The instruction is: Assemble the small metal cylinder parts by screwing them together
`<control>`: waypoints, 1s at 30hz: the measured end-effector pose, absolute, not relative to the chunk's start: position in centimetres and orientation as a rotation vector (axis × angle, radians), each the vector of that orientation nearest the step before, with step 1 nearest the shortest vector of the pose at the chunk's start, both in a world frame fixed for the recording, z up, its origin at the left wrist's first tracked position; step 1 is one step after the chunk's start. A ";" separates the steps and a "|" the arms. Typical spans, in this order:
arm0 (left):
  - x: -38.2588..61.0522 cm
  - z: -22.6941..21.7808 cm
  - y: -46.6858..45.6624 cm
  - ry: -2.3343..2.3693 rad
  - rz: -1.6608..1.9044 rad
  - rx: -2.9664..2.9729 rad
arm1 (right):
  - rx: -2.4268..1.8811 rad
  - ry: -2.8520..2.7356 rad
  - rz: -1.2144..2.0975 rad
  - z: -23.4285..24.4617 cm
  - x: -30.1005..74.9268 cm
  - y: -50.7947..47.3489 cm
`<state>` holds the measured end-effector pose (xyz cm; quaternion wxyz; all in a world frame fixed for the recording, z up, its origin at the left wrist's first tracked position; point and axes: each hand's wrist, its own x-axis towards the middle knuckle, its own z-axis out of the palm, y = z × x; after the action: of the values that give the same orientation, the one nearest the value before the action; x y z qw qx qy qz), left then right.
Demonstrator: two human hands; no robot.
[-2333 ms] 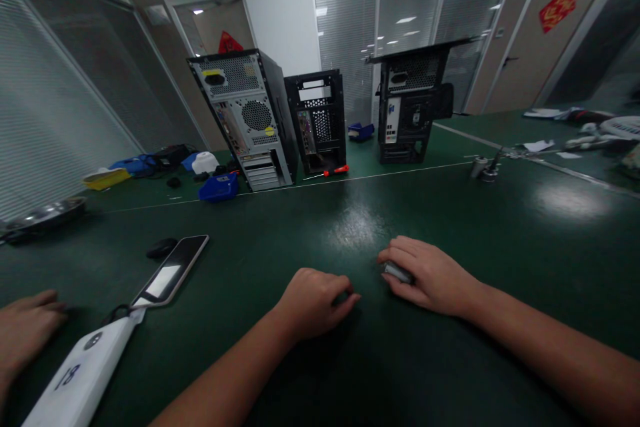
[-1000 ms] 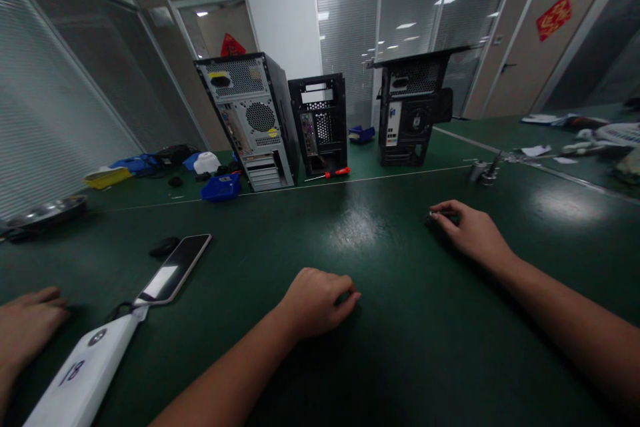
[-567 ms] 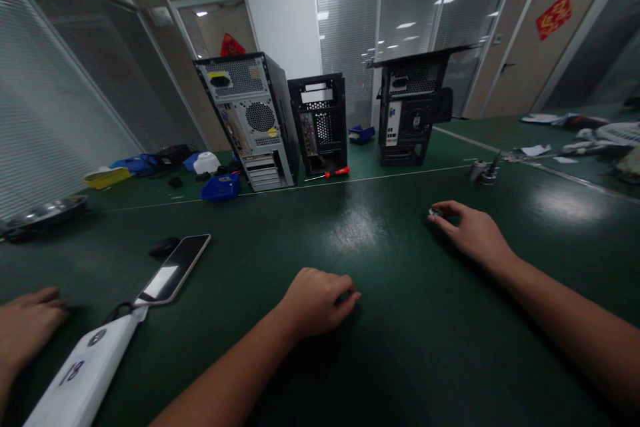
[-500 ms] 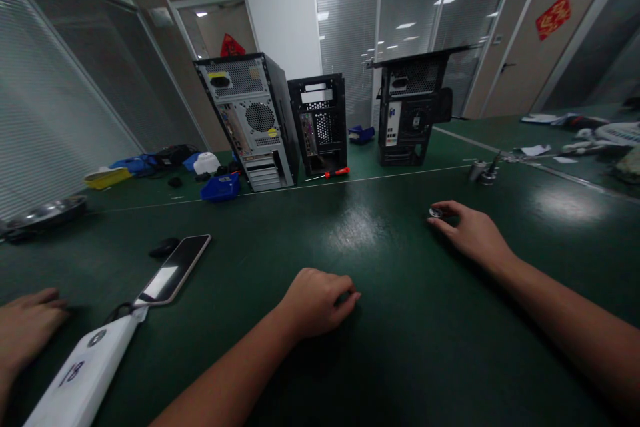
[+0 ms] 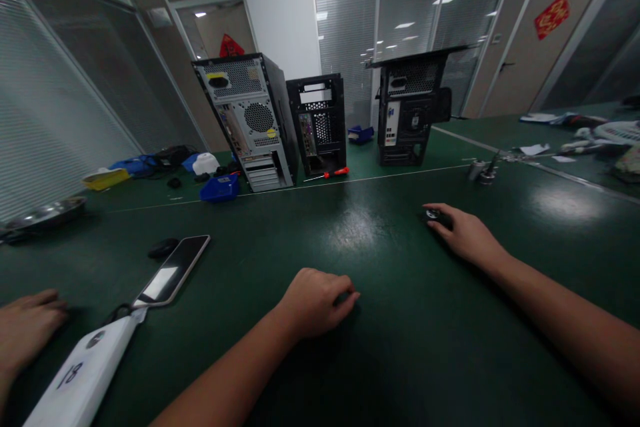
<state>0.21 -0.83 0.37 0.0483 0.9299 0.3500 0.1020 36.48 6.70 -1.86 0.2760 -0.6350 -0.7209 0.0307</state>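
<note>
My left hand (image 5: pixel 315 300) rests on the green table (image 5: pixel 380 360) as a loose fist, thumb against the fingertips, and nothing shows inside it. My right hand (image 5: pixel 463 235) is stretched forward to the right. Its thumb and forefinger are curled round a small round dark-and-silver part (image 5: pixel 433 215) that sits on the table surface.
Another person's hand (image 5: pixel 25 330) lies at the lower left beside a white device marked 18 (image 5: pixel 75 380), a phone (image 5: pixel 173 270) and a black mouse (image 5: pixel 163 248). Three computer cases (image 5: pixel 250 120) stand at the back with a red screwdriver (image 5: pixel 335 173), a blue bin (image 5: pixel 220 187) and small metal parts (image 5: pixel 483 170).
My right hand went from beside my left hand forward and to the right with a small grey thing. In the last second it only shifted slightly around the round part. My left hand stayed still.
</note>
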 end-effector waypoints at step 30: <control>0.2 0.2 -0.8 1.063 0.342 2.840 | -0.880 -2.632 -0.107 1.6 26.4 0.1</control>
<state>0.16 -0.77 0.17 0.0452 0.9297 0.3480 0.1121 26.35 0.11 1.56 0.1814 -0.3116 -0.9320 -0.0380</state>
